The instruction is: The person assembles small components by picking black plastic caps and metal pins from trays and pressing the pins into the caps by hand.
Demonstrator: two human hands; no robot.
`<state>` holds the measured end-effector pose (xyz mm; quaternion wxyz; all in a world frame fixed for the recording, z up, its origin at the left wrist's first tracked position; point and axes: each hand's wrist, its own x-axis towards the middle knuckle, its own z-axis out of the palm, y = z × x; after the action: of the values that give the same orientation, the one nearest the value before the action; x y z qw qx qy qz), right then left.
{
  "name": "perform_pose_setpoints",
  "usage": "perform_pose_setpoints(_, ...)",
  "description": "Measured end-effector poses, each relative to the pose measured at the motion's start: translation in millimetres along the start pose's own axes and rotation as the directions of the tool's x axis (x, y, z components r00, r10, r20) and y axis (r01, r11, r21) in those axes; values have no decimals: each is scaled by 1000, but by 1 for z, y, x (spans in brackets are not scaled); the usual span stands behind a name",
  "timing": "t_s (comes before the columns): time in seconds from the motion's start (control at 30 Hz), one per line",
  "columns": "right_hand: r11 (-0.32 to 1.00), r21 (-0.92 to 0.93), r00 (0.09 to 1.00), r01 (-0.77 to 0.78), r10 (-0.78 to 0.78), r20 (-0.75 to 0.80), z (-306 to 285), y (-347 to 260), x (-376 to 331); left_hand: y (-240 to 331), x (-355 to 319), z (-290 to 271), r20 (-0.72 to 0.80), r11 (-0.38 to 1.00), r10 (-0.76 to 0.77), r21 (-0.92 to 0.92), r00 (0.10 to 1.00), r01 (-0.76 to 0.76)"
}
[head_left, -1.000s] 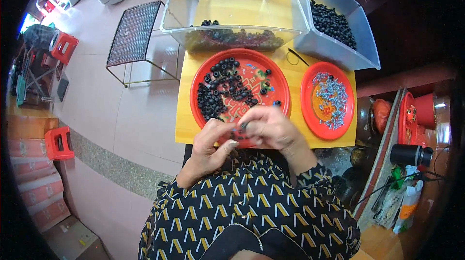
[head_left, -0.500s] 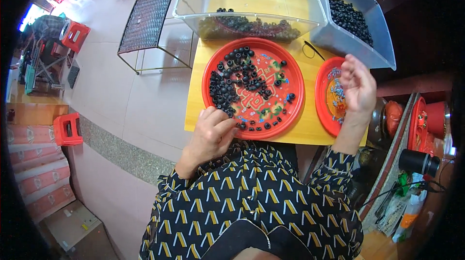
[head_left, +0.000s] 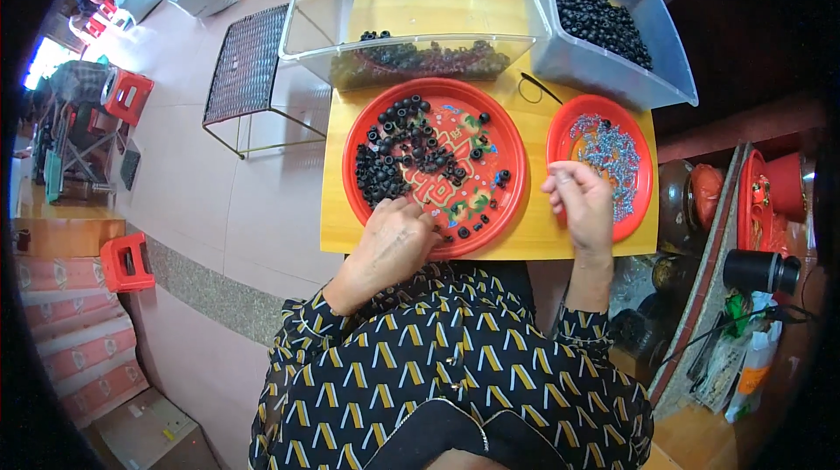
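A large round red tray (head_left: 509,199) with a printed pattern holds many small, round, black hollow pieces (head_left: 378,174), heaped on its left side. My left hand (head_left: 395,235) lies over the tray's near left rim, fingers curled down at the black pieces; its fingertips are mostly hidden. To the right, a smaller red tray (head_left: 645,174) carries thin silvery metal pieces, perhaps screws (head_left: 612,155). Beside this tray's left rim my right hand (head_left: 582,200) is raised, thumb and forefinger pinched together. Whatever may be between them is too small to make out.
Behind the large tray a clear plastic bin (head_left: 411,48) holds more black pieces. A second translucent bin (head_left: 669,50) at the back right is filled with them. A thin black loop-ended item (head_left: 541,89) lies on the yellow table (head_left: 538,242). A woven-top stool (head_left: 248,63) stands left.
My right hand has come left and nearer from over the small tray, its fingers now pinched. My left hand has shifted slightly right over the near rim. The view has turned slightly.
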<state>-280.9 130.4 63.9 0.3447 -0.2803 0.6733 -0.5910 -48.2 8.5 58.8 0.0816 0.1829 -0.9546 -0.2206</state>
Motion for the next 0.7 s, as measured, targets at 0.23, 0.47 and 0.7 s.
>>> perform_pose_setpoints(0.23, 998, -51, 976, 45, -33, 214, 45, -2, -15, -7, 0, 0, -51, 985, -39, -170, 998, 30)
perform_pose_setpoints(0.47, 995, 75, 885, -62, 20, 464, 81, 12, -37, -8, -22, -1, 29, 60, -400, -997, 916, 57)
perform_pose_setpoints(0.7, 996, 9, 813, -92, 70, 579, 95, 4, -41, 1, -19, 1, -310, 441, -297, -884, 903, -158)
